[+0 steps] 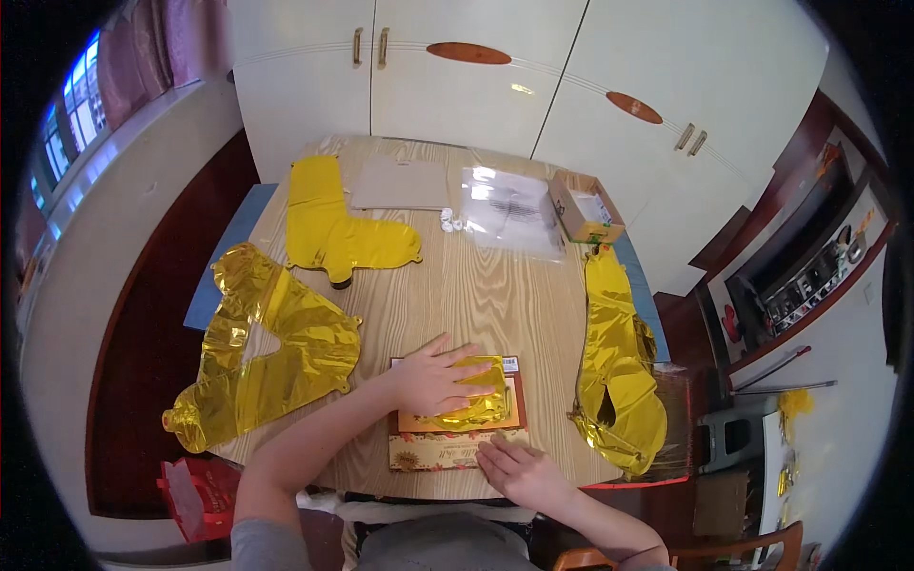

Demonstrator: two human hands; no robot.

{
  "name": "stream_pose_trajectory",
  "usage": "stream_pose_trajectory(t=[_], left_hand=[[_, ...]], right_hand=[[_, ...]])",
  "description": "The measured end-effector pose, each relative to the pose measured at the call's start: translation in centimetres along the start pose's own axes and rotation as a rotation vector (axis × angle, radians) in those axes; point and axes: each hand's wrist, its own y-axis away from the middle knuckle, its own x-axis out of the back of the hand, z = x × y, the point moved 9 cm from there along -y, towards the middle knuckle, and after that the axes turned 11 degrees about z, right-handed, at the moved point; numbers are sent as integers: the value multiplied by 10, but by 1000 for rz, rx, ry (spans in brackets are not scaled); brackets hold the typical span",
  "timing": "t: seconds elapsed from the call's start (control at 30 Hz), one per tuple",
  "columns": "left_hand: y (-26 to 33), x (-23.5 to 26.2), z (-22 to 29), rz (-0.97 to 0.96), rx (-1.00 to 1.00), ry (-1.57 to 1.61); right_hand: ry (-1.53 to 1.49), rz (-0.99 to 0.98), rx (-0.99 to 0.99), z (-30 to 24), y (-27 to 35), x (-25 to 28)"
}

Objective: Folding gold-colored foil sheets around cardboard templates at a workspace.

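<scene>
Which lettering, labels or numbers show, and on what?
Cream package flap: script lettering, upside down; not copied.
White label, package's far right corner: too small.
Clear plastic sheet: dark print, too blurred to read.
Grey board: tiny mark, unreadable.
Open cardboard box: markings, unreadable.

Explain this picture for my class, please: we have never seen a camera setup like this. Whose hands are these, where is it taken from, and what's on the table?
There is no machine here: a person is using two bare hands. The single picture comes from a wide fisheye camera worn on the head, looking down, so straight edges bend near the rim.

On the wooden table lie three large, flat gold foil pieces: one at left, one L-shaped near the far edge, one at right. Also there are a grey board, a clear sheet and an open box.

The left hand lies spread on folded gold foil; the right hand touches the printed package beneath. Neither visibly lifts anything.
</scene>
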Motion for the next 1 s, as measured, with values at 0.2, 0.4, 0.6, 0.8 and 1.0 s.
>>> stream_pose_trajectory(t=[0.2,0.4,0.6,0.8,1.0], left_hand=[[4,6,3,35,-42,5],[7,5,0,30,-24,4],[4,14,3,108,-57,43],[5,13,3,123,-56,11],[7,8,-4,81,17,27]], right_hand=[[-112,24,-88,9,-1,-4],[-315,-32,-416,86,-39,-6],[-33,91,-330,121,-41,-62],[-78,-56,-408,128,-31,-74],[-46,-241,-419,120,-24,-77]])
